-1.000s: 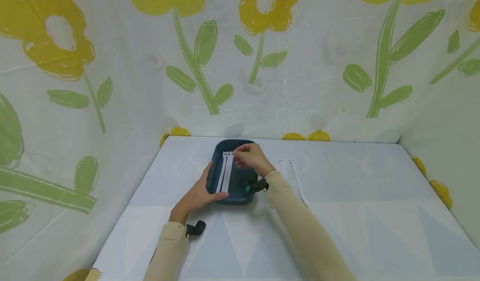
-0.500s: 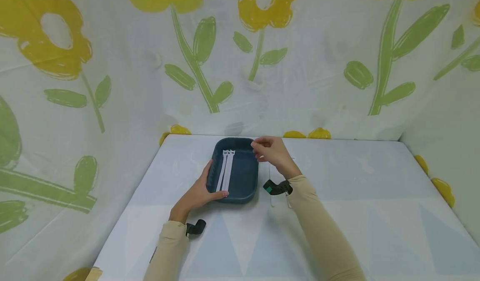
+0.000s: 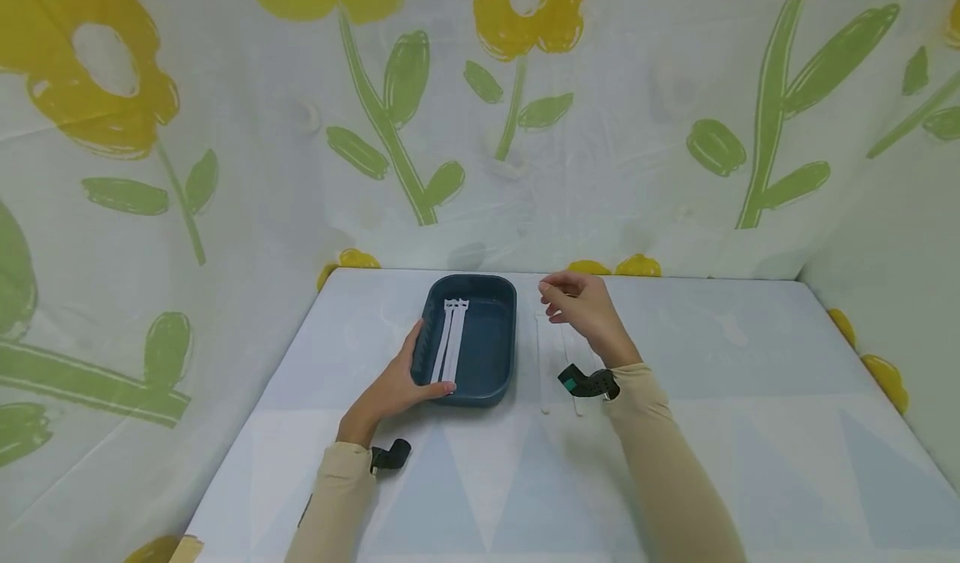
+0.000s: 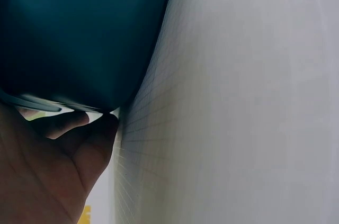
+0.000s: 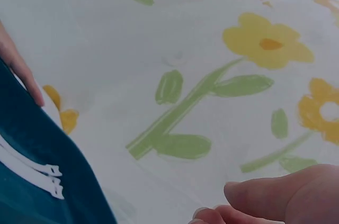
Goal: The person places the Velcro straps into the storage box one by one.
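The dark blue tray stands on the table with several white cable ties lying lengthwise in its left half. My left hand grips the tray's left side, the thumb over the near rim and the fingers along the outer wall; the left wrist view shows fingers against that wall. My right hand hovers right of the tray with loosely curled fingers. In the right wrist view a gap shows between its thumb and fingertips, holding nothing. Below it, faint white cable ties lie on the table, partly hidden.
The white table has a pale blue triangle pattern. A flower-printed sheet hangs behind and along both sides. The table's back edge runs just behind the tray.
My right hand has moved from over the tray to the right, above the ties on the table. The left hand and tray stay in place.
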### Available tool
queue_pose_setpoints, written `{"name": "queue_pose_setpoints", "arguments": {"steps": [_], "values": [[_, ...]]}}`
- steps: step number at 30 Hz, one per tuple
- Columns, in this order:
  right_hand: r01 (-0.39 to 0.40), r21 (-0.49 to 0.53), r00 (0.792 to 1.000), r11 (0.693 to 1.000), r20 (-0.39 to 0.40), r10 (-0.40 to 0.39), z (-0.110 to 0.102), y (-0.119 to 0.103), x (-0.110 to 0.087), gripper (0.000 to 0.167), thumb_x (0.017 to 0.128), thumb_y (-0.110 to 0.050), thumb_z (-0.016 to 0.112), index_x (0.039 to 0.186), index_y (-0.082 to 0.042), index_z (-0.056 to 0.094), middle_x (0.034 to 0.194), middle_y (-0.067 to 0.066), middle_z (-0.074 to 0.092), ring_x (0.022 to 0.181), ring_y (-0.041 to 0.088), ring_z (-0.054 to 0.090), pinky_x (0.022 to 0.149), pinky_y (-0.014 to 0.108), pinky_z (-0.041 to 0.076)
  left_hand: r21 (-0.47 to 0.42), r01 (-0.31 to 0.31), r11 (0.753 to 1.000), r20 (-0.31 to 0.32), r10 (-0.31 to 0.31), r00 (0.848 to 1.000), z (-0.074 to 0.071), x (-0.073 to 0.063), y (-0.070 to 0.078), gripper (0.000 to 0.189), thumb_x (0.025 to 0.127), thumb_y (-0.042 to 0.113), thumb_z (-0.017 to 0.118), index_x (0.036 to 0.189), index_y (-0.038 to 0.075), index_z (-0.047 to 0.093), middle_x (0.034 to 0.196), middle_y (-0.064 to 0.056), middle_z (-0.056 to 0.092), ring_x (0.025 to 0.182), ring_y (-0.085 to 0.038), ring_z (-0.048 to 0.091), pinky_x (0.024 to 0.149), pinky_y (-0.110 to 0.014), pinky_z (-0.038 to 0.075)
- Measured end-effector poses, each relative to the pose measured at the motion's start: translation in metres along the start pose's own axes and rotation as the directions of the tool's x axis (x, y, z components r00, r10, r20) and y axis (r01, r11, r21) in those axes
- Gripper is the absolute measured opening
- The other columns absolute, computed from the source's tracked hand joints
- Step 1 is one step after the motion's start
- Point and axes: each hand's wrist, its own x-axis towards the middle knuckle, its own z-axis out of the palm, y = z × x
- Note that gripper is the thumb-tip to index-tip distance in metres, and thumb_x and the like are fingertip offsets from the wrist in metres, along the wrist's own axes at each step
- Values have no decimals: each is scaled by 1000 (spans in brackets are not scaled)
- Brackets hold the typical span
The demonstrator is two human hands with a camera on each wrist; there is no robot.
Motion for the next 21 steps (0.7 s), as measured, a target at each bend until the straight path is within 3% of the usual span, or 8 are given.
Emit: {"name": "queue_pose_setpoints", "arguments": {"steps": [21], "values": [[-75, -32, 988, 997, -138, 70, -36, 30, -19, 43, 104, -35, 63, 130, -2, 65, 116, 21, 68, 87, 19, 66, 77, 19, 60, -19, 7, 1000, 7, -7, 1000, -1, -1, 0, 129, 76, 61, 84, 165, 38, -6, 176, -5, 5, 160, -37, 19, 125, -67, 23]]}}
